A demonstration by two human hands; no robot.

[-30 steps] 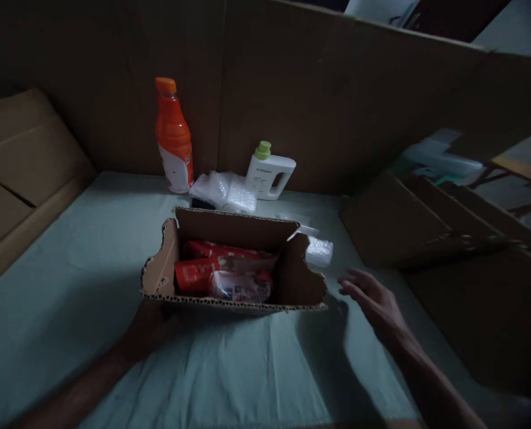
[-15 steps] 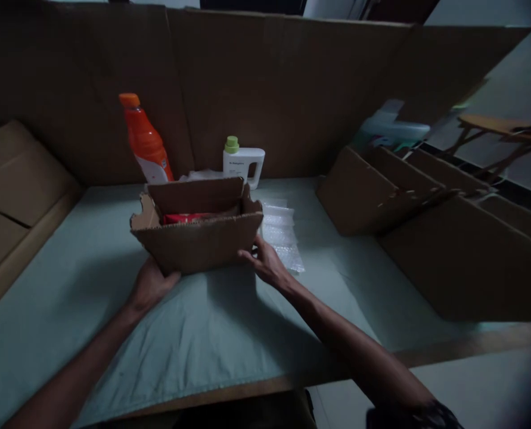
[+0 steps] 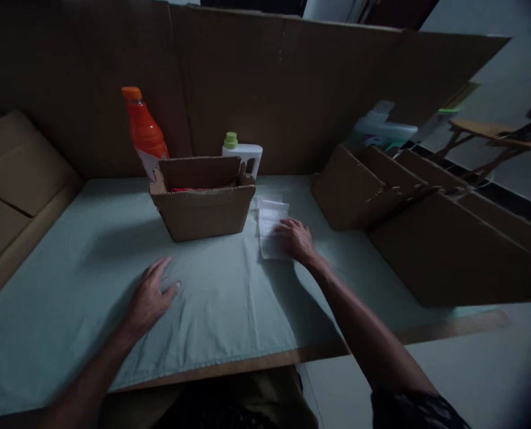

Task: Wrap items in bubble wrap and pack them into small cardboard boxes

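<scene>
An open cardboard box (image 3: pixel 207 213) stands on the table cloth with something red (image 3: pixel 187 189) inside, mostly hidden by its front wall. My left hand (image 3: pixel 151 296) is in front of the box and apart from it, fingers spread, holding nothing. To the right of the box lies a sheet of bubble wrap (image 3: pixel 270 229). My right hand (image 3: pixel 297 239) is over the right side of that wrap, its fingers extended onto it; whether they grip it I cannot make out.
Behind the box stand an orange bottle (image 3: pixel 146 134) and a white jug (image 3: pixel 248 151) with a green cap. Larger cardboard boxes (image 3: pixel 453 244) line the right side, with a bluish bottle (image 3: pixel 384 131) near them. Cardboard panels (image 3: pixel 292 101) wall the back; another cardboard piece (image 3: pixel 15 167) is on the left.
Both hands have let go of the cardboard box, which now stands farther back on the table. My right hand has moved right to the bubble wrap; my left has drawn back toward me.
</scene>
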